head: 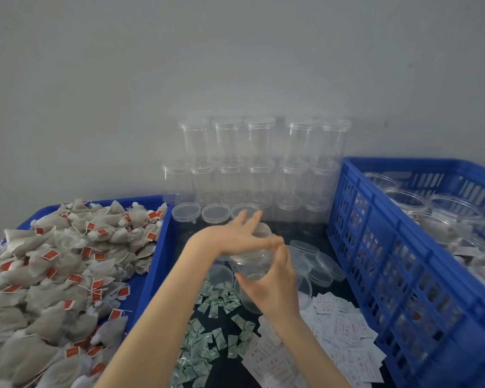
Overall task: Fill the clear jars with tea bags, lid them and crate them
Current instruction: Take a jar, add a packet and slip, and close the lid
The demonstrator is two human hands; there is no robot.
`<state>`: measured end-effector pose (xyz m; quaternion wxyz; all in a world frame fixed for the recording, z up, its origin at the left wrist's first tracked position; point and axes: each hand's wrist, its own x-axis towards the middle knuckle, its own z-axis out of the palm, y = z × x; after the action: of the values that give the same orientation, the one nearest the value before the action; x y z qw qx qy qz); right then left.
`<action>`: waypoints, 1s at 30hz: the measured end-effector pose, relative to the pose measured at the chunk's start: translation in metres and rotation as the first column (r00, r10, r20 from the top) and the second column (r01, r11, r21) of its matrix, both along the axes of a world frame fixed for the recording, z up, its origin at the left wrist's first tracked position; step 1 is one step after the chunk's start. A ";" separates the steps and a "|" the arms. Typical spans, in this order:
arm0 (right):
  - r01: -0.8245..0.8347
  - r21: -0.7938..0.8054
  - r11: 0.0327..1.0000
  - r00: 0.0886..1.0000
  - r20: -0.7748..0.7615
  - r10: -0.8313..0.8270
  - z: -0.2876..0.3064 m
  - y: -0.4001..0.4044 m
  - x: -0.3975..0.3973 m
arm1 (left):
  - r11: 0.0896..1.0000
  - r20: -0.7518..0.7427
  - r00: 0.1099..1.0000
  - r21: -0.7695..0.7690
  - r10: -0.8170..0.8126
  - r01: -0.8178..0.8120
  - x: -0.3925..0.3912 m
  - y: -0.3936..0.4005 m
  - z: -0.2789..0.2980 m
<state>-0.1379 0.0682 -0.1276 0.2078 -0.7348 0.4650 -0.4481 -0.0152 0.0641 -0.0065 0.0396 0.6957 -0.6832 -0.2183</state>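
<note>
- Right hand (275, 287): fingers curled round the lower body of a clear jar (254, 260), which it holds above the dark table (224, 368), tilted with the mouth toward the far side.
- Left hand (235, 236): laid across the upper end of the jar, fingers straight and spread; motion blur hides whether the palm presses on a lid there.
- Tea bags (53, 270): heaped with red tags in a blue tray (151, 264) to the left of the hands.
- Empty jars (261, 163): lidded and stacked in two tiers against the grey wall (235, 51); three more lidded jars (214, 212) stand just in front of them.
- Loose lids (317, 259): lying on the table just right of the hands.
- Blue crate (403, 275): at the right edge, holding lidded jars packed with tea bags.
- Green sachets (207, 340) and white sachets (336, 331): scattered on the table under the forearms.
</note>
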 end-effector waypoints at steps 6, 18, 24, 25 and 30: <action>-0.032 0.041 0.999 0.999 0.045 0.030 -0.005 -0.005 -0.004 | 0.985 0.018 0.994 -0.134 -0.104 0.105 0.013 -0.005 0.004; 0.015 0.140 0.990 0.952 0.302 -0.057 -0.020 -0.021 -0.027 | 0.943 0.090 0.939 -0.056 0.333 -0.329 0.043 -0.047 -0.084; -0.017 0.059 0.998 0.953 0.302 -0.001 -0.023 -0.019 -0.032 | 0.928 -0.017 0.929 0.057 0.370 -0.368 0.035 -0.065 -0.136; -0.026 0.050 0.998 0.955 0.296 0.010 -0.023 -0.018 -0.032 | 0.925 -0.030 0.925 0.056 0.378 -0.376 0.036 -0.065 -0.138; -0.086 0.054 0.995 0.949 0.307 0.065 -0.022 -0.012 -0.023 | 0.943 -0.013 0.946 0.086 0.323 -0.320 0.045 -0.060 -0.132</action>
<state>-0.1610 0.0564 -0.1497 0.3184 -0.6666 0.4136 -0.5322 0.0303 0.0038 -0.1387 0.0548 0.7959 -0.5504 -0.2464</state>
